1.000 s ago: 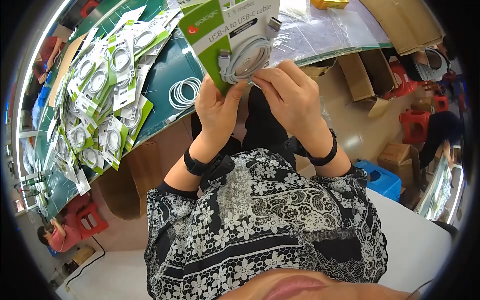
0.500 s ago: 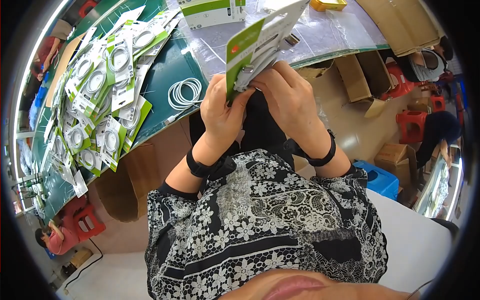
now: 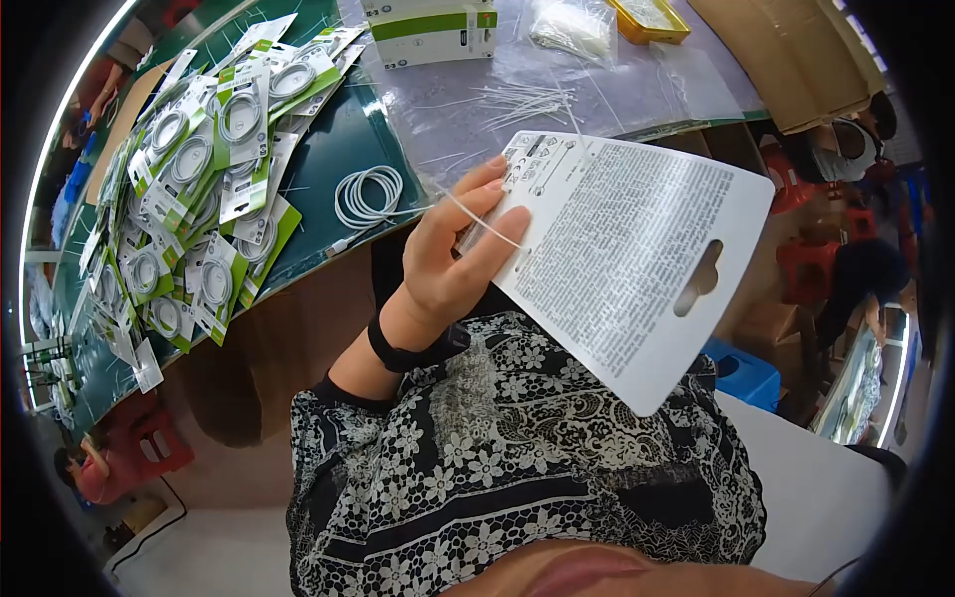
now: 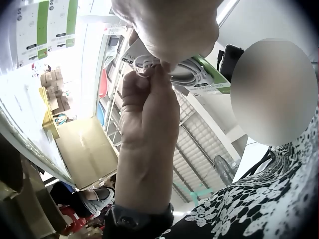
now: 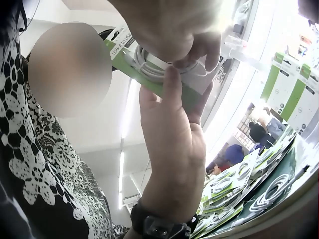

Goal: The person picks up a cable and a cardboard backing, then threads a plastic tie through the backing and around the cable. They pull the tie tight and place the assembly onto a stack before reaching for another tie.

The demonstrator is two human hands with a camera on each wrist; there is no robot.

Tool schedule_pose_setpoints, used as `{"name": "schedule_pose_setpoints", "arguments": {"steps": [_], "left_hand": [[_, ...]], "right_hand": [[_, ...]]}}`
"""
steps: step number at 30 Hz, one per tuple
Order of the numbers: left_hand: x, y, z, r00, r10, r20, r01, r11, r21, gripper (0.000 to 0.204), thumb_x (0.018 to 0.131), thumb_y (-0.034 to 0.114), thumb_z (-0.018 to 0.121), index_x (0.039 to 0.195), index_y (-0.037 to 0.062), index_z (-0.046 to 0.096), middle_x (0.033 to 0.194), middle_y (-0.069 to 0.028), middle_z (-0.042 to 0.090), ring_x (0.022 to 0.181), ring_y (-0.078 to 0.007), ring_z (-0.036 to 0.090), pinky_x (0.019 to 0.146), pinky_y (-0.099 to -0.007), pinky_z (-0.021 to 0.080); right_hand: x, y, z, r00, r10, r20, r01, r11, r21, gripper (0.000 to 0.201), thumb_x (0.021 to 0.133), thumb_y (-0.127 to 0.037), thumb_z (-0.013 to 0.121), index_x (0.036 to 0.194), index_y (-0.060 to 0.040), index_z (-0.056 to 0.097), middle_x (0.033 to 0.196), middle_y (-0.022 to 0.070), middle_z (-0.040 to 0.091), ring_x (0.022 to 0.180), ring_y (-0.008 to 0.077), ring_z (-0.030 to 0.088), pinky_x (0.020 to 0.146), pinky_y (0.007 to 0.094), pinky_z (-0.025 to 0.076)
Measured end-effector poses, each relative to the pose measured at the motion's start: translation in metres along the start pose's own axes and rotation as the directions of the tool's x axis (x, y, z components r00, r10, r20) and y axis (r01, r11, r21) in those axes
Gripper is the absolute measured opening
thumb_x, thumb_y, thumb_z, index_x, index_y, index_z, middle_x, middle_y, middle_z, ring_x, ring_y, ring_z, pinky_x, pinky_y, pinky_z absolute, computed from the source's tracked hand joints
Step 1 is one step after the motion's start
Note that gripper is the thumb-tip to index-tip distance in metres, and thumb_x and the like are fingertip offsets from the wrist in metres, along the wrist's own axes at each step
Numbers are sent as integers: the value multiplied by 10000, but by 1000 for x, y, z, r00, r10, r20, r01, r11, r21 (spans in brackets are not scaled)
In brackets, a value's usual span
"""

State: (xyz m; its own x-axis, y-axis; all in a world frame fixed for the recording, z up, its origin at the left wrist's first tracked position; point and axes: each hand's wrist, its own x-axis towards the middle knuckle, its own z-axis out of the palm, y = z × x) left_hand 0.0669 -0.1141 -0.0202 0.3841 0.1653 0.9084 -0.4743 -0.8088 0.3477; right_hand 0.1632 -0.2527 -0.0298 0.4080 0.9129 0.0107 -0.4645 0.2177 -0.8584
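Observation:
My left hand grips a white cable card by its lower edge. The card's printed back and hang hole face the head view, and a thin white tie lies across my fingers. The card hides my right hand in that view. In the left wrist view my right hand reaches up and pinches the coiled white cable on the card's green front. In the right wrist view my left hand has its thumb on the green card below the cable.
Several packaged cable cards are heaped on the green table at the left. A loose cable coil lies by its edge. Farther back are a green-and-white box, loose ties, a yellow tray and cardboard.
The card has been turned over, from its green front with the cable facing the head view to its printed back. My right hand has gone out of sight behind it.

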Motion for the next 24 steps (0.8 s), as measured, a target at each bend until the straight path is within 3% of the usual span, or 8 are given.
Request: {"name": "schedule_pose_setpoints", "arguments": {"steps": [2,3,7,12,18,22,23,24], "left_hand": [[-2,1,0,1000,-14,9,14,1000,4,348,727,-66,688,1062,3,624,1066,-171,530,1026,-395,603,872,-417,534],[-3,1,-1,1000,-17,11,17,1000,13,349,722,-65,691,1058,3,626,1071,-171,527,1035,-397,598,874,-418,533],[-6,-2,0,1000,-18,-2,18,999,32,354,709,-60,698,1051,3,631,1077,-171,524,1049,-402,590,878,-422,531],[-4,-7,-2,998,-19,-54,19,1000,11,353,701,-50,702,1043,-2,630,1057,-175,534,1030,-407,597,879,-429,529],[-5,-10,-4,999,10,-40,-11,1000,-21,319,727,-53,675,1038,-6,624,1060,-178,554,1021,-386,605,862,-410,539],[-18,-11,-11,992,-126,26,127,992,-22,360,791,-65,623,1139,7,565,1130,-158,563,1045,-316,604,863,-381,539],[-22,-10,-13,933,-360,-15,340,893,-295,370,819,-59,599,1176,13,532,1147,-147,564,1048,-290,603,866,-373,537],[-25,-9,-15,818,-575,14,488,680,-547,381,847,-52,575,1214,19,499,1164,-136,565,1052,-263,602,870,-365,534]], "right_hand": [[-4,10,-6,982,178,59,-187,936,297,623,981,-418,358,1437,-38,169,1381,169,391,1218,227,490,957,324,490],[-4,17,-10,982,181,58,-190,935,298,623,981,-418,358,1437,-38,169,1381,169,391,1218,227,490,957,324,490],[9,35,-19,994,-20,108,-15,948,317,528,969,-328,467,1378,-31,314,1281,166,490,1130,193,548,868,298,526],[18,28,-18,984,-149,95,145,988,49,467,957,-274,502,1329,-25,370,1229,149,523,1088,173,560,831,285,529],[20,6,-10,947,-301,110,320,909,-268,395,942,-208,544,1271,-18,437,1167,128,562,1036,149,574,787,270,532],[24,-21,-9,919,-373,129,392,823,-411,359,935,-176,565,1242,-14,471,1136,118,582,1011,137,581,765,262,533],[29,-37,-15,966,-237,-103,139,811,-569,396,939,-204,556,1275,-17,460,1182,108,576,1020,133,583,824,256,506],[36,-45,-20,928,-126,-350,-142,749,-648,434,944,-232,547,1309,-19,449,1228,98,570,1029,128,584,884,250,479]]}}
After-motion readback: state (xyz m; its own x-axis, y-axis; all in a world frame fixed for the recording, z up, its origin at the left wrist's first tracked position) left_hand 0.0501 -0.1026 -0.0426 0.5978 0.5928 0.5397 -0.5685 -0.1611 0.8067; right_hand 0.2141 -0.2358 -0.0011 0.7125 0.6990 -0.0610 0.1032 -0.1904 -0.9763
